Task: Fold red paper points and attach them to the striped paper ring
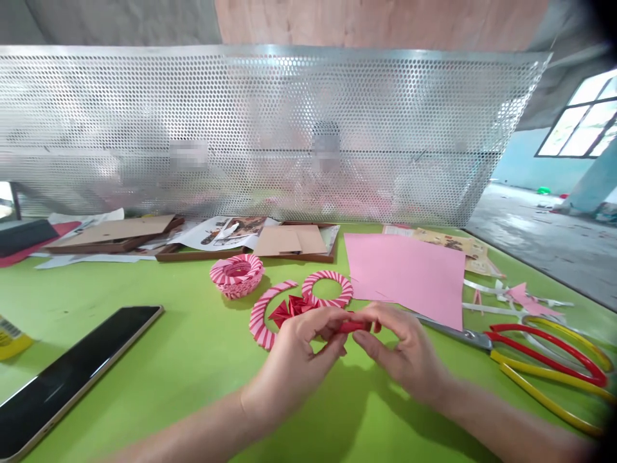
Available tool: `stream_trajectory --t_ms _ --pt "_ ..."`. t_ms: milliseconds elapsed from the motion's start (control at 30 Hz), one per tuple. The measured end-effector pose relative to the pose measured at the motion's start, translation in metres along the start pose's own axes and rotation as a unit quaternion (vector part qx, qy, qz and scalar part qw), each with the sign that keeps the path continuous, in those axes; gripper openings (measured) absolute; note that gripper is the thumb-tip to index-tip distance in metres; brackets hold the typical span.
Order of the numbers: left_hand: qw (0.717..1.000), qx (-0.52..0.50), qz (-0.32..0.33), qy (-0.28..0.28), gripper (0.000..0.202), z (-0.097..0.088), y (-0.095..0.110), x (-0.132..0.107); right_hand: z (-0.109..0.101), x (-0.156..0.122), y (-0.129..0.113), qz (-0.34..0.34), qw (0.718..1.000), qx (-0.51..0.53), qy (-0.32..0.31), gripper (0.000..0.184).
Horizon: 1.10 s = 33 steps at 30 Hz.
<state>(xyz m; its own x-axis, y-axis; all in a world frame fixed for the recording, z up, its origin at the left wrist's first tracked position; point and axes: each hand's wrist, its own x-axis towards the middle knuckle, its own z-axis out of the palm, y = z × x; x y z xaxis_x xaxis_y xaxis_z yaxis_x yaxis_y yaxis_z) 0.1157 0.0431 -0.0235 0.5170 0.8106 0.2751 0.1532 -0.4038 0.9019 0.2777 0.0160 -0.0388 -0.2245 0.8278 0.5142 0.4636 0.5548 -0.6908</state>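
Left hand (294,366) and right hand (400,350) pinch a folded red paper strip (354,326), fingers (332,315) closed on it; striped paper ring (326,276) lies near, on green surface (144,283).

To my left, a black tablet (67,379) lies slantwise on the green tabletop (120,289), with a yellow packet (12,337) at the frame's edge. To my right sit long scissors (544,366) with red and yellow handles, their blades near a sheet of pink paper (405,276). Farther off, cardboard pieces (289,241) rest on a brown wooden frame (202,255) before a perforated metal screen (274,128). Past the screen's right end, a window (583,122) stands above a concrete floor (535,244).
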Motion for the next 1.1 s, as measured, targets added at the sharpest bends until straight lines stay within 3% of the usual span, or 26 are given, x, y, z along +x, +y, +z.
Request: stream_trajectory --t_ms 100,300,433,500,600,767,933,1100 --pt "0.998 0.058 0.027 0.027 0.025 -0.003 0.002 -0.003 -0.001 0.0 -0.002 -0.027 0.999 0.014 0.01 0.007" --pt "0.988 0.144 0.045 -0.026 0.021 -0.008 0.013 -0.001 -0.011 0.004 -0.007 -0.054 0.999 -0.003 -0.006 0.012" --pt "0.986 0.156 0.052 -0.021 0.023 -0.003 0.011 0.0 -0.015 0.003 -0.003 -0.053 0.998 0.006 -0.02 0.014" --pt "0.993 0.112 0.033 -0.019 0.021 -0.001 0.006 -0.001 -0.015 -0.001 0.001 -0.044 0.999 0.008 0.008 0.018" --pt "0.996 -0.048 -0.052 -0.047 0.021 0.002 -0.003 -0.001 -0.012 -0.007 0.005 -0.034 0.999 0.021 0.035 0.022" --pt "0.951 -0.251 -0.143 -0.108 0.018 0.003 -0.014 -0.002 -0.007 -0.011 0.001 -0.013 0.998 0.069 -0.002 0.012" --pt "0.917 -0.319 -0.195 -0.141 0.021 0.006 -0.018 -0.007 -0.003 -0.012 -0.004 0.033 0.994 0.105 0.002 0.009" --pt "0.911 -0.311 -0.223 -0.154 0.022 0.006 -0.016 -0.01 -0.002 -0.014 -0.004 0.061 0.992 0.112 0.004 0.01"
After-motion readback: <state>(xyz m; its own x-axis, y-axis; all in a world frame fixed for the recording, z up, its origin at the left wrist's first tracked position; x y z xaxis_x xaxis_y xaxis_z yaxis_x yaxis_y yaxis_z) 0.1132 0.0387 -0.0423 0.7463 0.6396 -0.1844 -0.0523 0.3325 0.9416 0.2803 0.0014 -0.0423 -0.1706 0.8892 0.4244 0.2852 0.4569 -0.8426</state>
